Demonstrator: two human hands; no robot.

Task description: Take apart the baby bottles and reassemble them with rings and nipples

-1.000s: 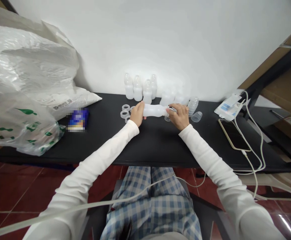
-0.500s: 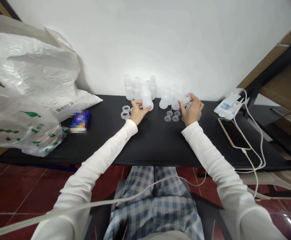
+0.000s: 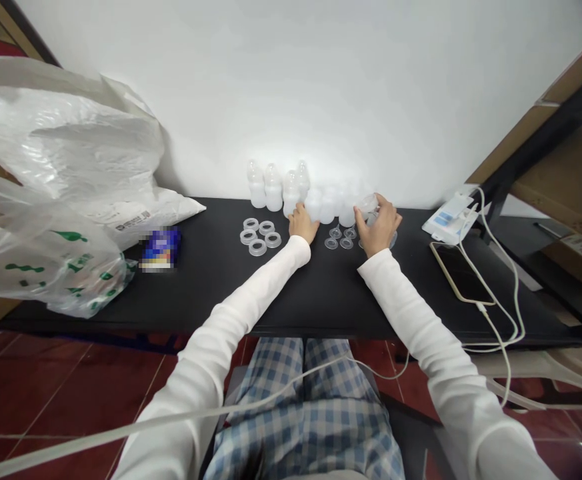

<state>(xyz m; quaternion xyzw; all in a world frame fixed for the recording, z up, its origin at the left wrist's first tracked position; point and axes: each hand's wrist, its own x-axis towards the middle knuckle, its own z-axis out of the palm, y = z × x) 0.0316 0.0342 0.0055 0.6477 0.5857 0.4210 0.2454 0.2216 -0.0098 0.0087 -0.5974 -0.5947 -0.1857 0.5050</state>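
Note:
My left hand [image 3: 303, 223] rests on the black table with its fingertips at the foot of a frosted plastic bottle body [image 3: 313, 204], and it seems to hold nothing. My right hand [image 3: 379, 225] is closed around a clear plastic cup-shaped piece [image 3: 367, 204]. Behind them stands a row of frosted baby bottles with teats [image 3: 273, 188]. More wide bottle bodies [image 3: 335, 210] stand between my hands. Several clear flanged pieces [image 3: 338, 239] lie just left of my right hand. Several plastic rings [image 3: 257, 235] lie to the left of my left hand.
The black table [image 3: 221, 293] runs along a white wall. Large plastic bags [image 3: 55, 147] and a blurred blue packet [image 3: 161, 249] sit at the left. A phone [image 3: 462, 273] with a white cable and a white packet [image 3: 449, 220] lie at the right.
My left hand has let go of the bottle, which stands in the back row, and moved right. The bottle bodies now stand closer together. My right hand still holds the clear piece.

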